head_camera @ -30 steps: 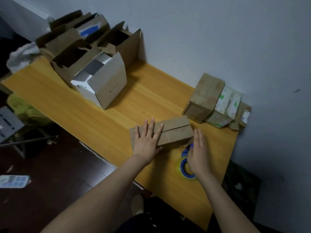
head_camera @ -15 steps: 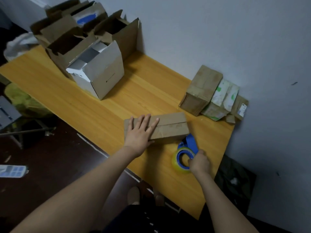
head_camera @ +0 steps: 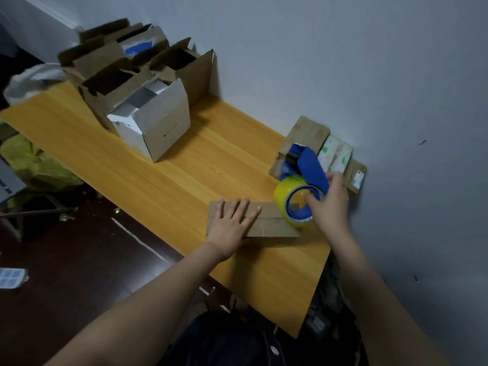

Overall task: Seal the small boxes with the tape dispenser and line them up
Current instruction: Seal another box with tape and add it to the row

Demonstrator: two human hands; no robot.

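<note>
Left hand [head_camera: 232,225]: flat on small brown box [head_camera: 266,223], fingers straight and spread.
Right hand [head_camera: 330,204]: fingers clamped on blue tape dispenser [head_camera: 306,170], yellow tape roll [head_camera: 284,198] over box's right end.
Box location: lower centre of frame, on wooden table [head_camera: 163,180].
Sealed boxes [head_camera: 314,143]: right of centre, against wall.

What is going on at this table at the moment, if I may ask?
A person is sealing a small cardboard box on the table. The left hand presses flat on the box's top, while the right hand grips the blue tape dispenser at the box's right end; whether tape touches it yet is unclear. A few closed boxes sit against the wall, and open boxes stand at the table's far end.
</note>
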